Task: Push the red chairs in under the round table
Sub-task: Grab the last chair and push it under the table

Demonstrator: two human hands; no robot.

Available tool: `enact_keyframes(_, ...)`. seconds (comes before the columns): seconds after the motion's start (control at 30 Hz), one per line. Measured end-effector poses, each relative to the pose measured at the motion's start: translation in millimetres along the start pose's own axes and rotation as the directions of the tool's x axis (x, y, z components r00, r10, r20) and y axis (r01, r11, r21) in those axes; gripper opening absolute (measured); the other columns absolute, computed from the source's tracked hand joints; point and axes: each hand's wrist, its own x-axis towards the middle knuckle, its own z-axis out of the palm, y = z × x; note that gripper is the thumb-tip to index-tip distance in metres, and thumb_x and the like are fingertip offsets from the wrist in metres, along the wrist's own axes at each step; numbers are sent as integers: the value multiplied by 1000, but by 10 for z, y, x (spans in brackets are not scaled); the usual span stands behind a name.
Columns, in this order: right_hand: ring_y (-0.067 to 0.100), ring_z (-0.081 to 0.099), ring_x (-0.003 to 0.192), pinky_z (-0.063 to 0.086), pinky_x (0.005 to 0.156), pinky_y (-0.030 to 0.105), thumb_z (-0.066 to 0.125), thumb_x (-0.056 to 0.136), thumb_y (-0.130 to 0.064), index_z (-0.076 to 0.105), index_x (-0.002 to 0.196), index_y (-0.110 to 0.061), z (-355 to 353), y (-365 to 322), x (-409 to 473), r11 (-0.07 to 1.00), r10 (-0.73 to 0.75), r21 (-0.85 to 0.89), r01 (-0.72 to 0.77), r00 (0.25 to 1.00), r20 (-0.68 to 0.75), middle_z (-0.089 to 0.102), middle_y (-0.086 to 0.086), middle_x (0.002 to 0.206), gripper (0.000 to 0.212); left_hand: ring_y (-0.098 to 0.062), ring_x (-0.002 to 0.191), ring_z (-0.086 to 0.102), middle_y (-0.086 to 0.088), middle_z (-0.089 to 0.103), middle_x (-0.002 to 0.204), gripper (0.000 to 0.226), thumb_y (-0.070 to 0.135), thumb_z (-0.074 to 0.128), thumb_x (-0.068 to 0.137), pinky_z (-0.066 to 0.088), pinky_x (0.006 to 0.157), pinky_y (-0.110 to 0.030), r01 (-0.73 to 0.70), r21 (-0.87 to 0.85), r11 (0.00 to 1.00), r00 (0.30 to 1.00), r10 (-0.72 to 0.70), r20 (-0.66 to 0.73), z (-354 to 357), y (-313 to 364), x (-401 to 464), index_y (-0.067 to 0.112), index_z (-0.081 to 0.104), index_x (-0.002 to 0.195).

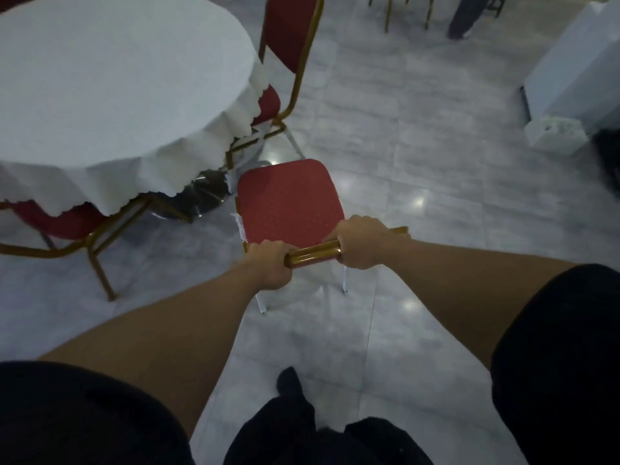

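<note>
Both hands, the left hand (273,263) and the right hand (360,243), are closed around the golden metal top rail (313,254) of a red padded chair (290,203). This chair stands on the grey tiled floor (402,156), right of the round table with white cloth (110,82), its seat fully outside.

Red chair (288,199) stands clear of round table (110,78), two tucked

A banquet or function hall: a round surface (110,78) draped in a white scalloped tablecloth (188,169), red padded chairs (289,199) with gold metal frames set around it, pale polished floor tiles (419,156) reflecting ceiling lights, and more gold chair legs (388,11) at the far side
</note>
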Motion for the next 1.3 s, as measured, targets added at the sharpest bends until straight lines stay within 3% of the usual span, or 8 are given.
enact_keyframes(0.2,15,59,66,40,57,28,60,95,-18,57,69,-42,-145,98,288,988,-131,-81,134,990,41,63,-8,73,36,-24,90,66,7,59,78,42,7,56,87,54,82,-36,136,-86,987,990,-139,-37,-47,52,15,30,72,119)
enact_keyframes(0.33,18,60,68,40,58,30,60,93,-16,58,69,-42,-263,230,460,957,-243,-142,253,966,87,63,-6,73,35,-26,93,66,5,61,83,42,4,55,87,53,82,-36,232,-188,954,968,-246,-57,-28,201,44,33,70,114)
enact_keyframes(0.43,22,61,72,42,63,33,58,90,-15,54,64,-46,-333,323,546,926,-314,-180,333,941,125,61,-6,74,40,-23,90,64,1,66,92,48,3,55,87,51,78,-32,321,-265,909,933,-352,-78,50,336,55,28,70,125)
enact_keyframes(0.57,25,61,78,44,70,36,60,89,-20,75,95,-51,-405,436,635,879,-418,-182,440,897,146,62,-6,79,35,-22,90,62,-2,70,98,51,4,58,86,48,79,-31,409,-313,857,885,-456,-90,129,508,81,29,69,130)
enact_keyframes(0.77,28,65,85,55,79,42,62,86,-22,77,109,-53,-480,466,817,834,-489,-196,515,856,169,60,-6,79,41,-23,93,58,0,62,96,48,2,55,88,45,81,-31,471,-359,806,842,-532,-90,117,605,168,26,69,127)
enact_keyframes(0.9,25,63,79,48,72,38,63,87,-22,78,114,-51,-560,401,1027,818,-515,-201,540,841,163,54,-12,71,42,-24,95,62,2,59,89,39,2,56,89,44,78,-30,484,-376,790,840,-540,-55,-12,442,284,27,69,116)
enact_keyframes(1.1,27,65,83,50,72,38,62,86,-21,77,117,-52,-788,188,1617,814,-519,-210,542,840,155,64,-5,83,46,-25,91,63,5,60,82,27,5,59,90,47,78,-32,479,-380,791,832,-548,-92,-349,-18,575,31,62,94)
enact_keyframes(1.3,26,64,81,48,71,36,62,85,-21,78,112,-49,-1017,-108,2224,831,-485,-237,504,864,136,61,-6,79,41,-27,95,64,1,63,90,30,4,59,88,50,78,-34,475,-388,790,835,-543,-82,-775,-544,827,29,68,101)
